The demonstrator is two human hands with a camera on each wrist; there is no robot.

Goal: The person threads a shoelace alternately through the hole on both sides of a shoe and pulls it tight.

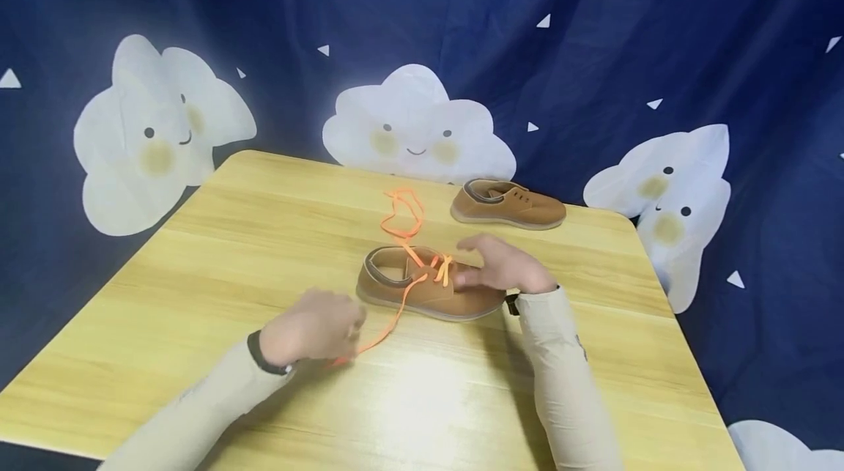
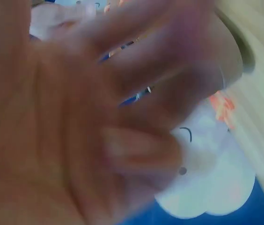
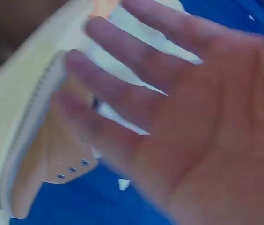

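A brown lace-up shoe (image 1: 461,304) sits on the table with its toe to the right. An orange shoelace (image 1: 395,317) is threaded through its front eyelets. One long end loops on the wood behind the shoe; the other trails forward to beside my left hand (image 1: 313,324). That hand is off the shoe's heel end, blurred, its fingers loosely bent; no lace shows in its palm in the left wrist view. Over the toe, my right hand (image 1: 504,264) has its fingers spread, with nothing in the palm (image 3: 207,122). Whether its fingertips touch the shoe is unclear.
A second brown shoe (image 1: 511,211), with no lace in its eyelets, stands near the far edge of the wooden table (image 1: 264,236). Behind the table hangs a dark blue curtain (image 1: 395,9) printed with white clouds and triangles.
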